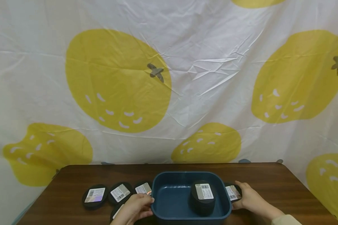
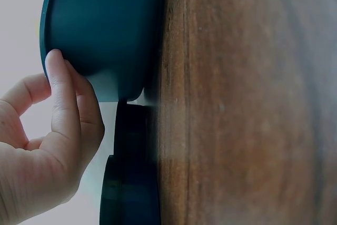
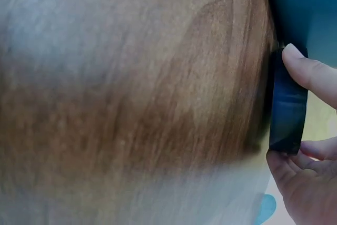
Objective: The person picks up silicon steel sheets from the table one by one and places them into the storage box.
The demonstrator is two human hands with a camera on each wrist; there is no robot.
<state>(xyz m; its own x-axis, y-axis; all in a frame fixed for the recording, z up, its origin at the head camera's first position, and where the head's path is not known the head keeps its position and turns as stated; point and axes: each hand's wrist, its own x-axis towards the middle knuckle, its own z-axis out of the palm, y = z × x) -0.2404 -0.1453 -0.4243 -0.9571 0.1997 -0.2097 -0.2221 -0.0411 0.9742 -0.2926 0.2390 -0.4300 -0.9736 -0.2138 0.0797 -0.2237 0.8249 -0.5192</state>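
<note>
Holding a blue tub and a black disc, with one hand for each

Pinching the tub at its left rim with the left hand. Gripping the black disc by its edge with the right hand, with the thumb on one side and fingers on the other. With both hands apart, on opposite sides of the tub. With the held disc just outside the tub's right wall, label up. Too hard to tell about any touch between disc and tub.

With a thick black round piece inside the tub, toward its right side, under a white label. With four more discs lying on the brown table, to the left of the tub, close to each other. Partly hidden behind the left hand, for one of those. At the back, with a creased white cloth full of big yellow fruit shapes. Near the right hand, with a pale sleeve.
</note>
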